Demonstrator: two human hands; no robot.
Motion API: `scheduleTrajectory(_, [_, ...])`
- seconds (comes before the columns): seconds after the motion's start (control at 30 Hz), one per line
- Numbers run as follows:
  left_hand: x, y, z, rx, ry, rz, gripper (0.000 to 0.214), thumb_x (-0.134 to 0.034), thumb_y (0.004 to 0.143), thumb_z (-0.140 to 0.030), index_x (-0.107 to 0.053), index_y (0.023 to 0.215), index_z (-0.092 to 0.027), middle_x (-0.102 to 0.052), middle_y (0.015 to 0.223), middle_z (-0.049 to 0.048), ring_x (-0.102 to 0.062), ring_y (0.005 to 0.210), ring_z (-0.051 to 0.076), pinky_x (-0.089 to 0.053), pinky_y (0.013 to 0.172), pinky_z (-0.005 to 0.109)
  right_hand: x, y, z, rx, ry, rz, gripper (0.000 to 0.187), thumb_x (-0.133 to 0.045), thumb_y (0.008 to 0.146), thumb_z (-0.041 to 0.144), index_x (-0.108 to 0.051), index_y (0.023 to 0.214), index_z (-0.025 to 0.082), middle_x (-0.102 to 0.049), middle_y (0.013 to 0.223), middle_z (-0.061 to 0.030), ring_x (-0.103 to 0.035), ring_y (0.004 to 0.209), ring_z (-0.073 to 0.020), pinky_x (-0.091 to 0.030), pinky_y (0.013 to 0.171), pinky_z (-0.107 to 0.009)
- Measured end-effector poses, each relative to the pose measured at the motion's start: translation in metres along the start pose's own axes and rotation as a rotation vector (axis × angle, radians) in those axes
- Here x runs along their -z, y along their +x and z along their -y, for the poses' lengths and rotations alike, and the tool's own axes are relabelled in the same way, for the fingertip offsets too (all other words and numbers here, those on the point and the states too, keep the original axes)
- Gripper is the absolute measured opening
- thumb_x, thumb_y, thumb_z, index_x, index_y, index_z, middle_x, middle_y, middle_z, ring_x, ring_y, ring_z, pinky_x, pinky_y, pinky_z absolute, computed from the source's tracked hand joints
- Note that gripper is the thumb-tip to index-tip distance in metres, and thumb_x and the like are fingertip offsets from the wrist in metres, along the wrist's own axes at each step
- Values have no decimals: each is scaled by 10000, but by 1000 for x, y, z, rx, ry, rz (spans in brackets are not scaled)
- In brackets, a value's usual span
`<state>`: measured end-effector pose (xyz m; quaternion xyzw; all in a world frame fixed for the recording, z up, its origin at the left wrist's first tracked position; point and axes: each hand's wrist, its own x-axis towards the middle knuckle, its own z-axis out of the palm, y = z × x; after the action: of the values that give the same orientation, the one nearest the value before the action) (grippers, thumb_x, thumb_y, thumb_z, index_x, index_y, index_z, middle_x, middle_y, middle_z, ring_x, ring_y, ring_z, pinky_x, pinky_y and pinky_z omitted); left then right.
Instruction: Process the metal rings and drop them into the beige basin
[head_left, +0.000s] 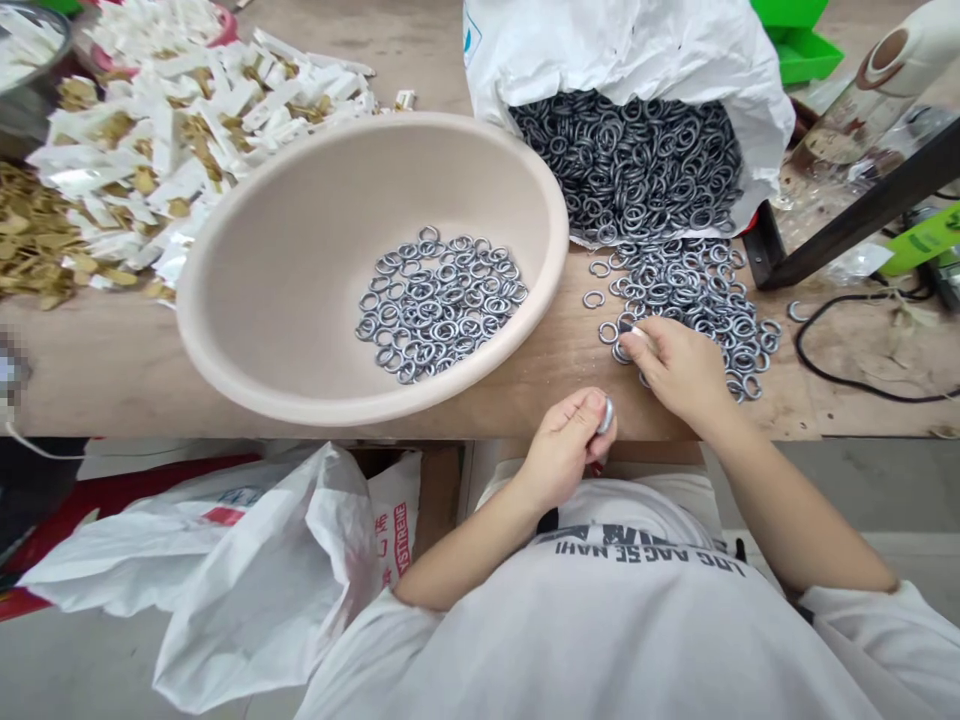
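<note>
The right hand (679, 370) pinches a stiff, slick metal ring (626, 328) by its rim, and the left hand (561, 450) curls nearly shut, gripping another ring (605, 415) edge-on.

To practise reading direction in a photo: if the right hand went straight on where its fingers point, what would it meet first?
The right hand would probably meet the loose metal rings on the table, just past its fingertips, though depth is hard to judge.
</note>
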<state>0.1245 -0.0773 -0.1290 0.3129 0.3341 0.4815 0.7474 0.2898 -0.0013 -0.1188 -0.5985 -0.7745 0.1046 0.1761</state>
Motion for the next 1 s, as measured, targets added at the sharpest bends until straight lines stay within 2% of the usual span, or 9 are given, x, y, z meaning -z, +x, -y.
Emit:
scheduleTrajectory(0.1, [12, 0, -4, -39, 52, -85, 398, -614, 933, -507, -567, 762, -151, -564, 603, -3, -363, 475, 56, -222, 464, 204, -9, 18, 10, 58, -207, 72, 361, -562, 965, 504, -670, 1146, 211, -687, 1136, -106, -653, 805, -242, -281, 594, -304])
scheduleTrajectory(0.23, [26, 5, -14, -44, 105, -169, 349, -664, 901, -462, -678, 1089, -169, -694, 759, 30, -460, 498, 66, -303, 481, 196, -7, 28, 22, 35, -249, 116, 262, -529, 987, 370, -664, 1117, 186, -658, 1127, -130, -654, 799, -255, -310, 601, -322])
scheduleTrajectory(0.33, [31, 11, -20, -72, 117, -256, 336, -678, 871, -432, -668, 1103, -188, -707, 884, 39, -501, 545, 81, -326, 468, 202, 6, 21, 21, 97, 38, 102, 188, -508, 998, 322, -635, 1055, 196, -650, 1038, -94, -622, 833, -227, -358, 659, -314])
scheduleTrajectory(0.4, [30, 15, -22, -122, 200, -283, 327, -682, 864, -440, -671, 1077, -192, -688, 897, 30, -481, 557, 82, -319, 474, 207, 17, 12, 19, 135, 277, 180, 179, -495, 1007, 326, -599, 926, 204, -629, 877, -42, -580, 775, -191, -366, 667, -300])
scheduleTrajectory(0.5, [24, 21, -20, -213, 478, -204, 305, -650, 904, -469, -690, 968, -174, -640, 804, 17, -496, 641, 105, -374, 589, 222, 24, -2, 16, 110, 490, 250, 229, -494, 1008, 333, -540, 817, 214, -560, 725, 13, -507, 680, -152, -354, 647, -286])
scheduleTrajectory(0.6, [15, 26, -14, -205, 662, -94, 417, -537, 972, -502, -622, 757, -156, -541, 664, 5, -472, 648, 119, -358, 628, 244, 20, -11, 15, 15, 670, 163, 227, -530, 993, 351, -557, 817, 210, -573, 752, 11, -513, 697, -145, -377, 663, -285])
scheduleTrajectory(0.77, [-4, 33, 0, -123, 368, -82, 407, -584, 930, -536, -533, 755, -172, -449, 634, -30, -380, 582, 90, -313, 567, 226, 6, -23, 13, -76, 946, 16, 215, -596, 967, 422, -653, 954, 215, -640, 861, -10, -585, 786, -162, -454, 737, -301])
scheduleTrajectory(0.9, [-17, 34, 7, -1, 142, -113, 394, -642, 867, -520, -506, 728, -178, -381, 567, -60, -297, 485, 60, -242, 474, 200, -1, -31, 8, 28, 895, -83, 253, -729, 875, 446, -680, 1003, 232, -646, 955, -26, -612, 890, -190, -471, 805, -326])
scheduleTrajectory(1.0, [-22, 34, 6, 78, 80, -117, 391, -620, 876, -473, -458, 668, -184, -352, 504, -68, -251, 431, 49, -179, 427, 197, -3, -31, 2, 31, 864, -100, 234, -672, 920, 456, -664, 965, 227, -651, 918, -25, -620, 853, -186, -473, 787, -327])
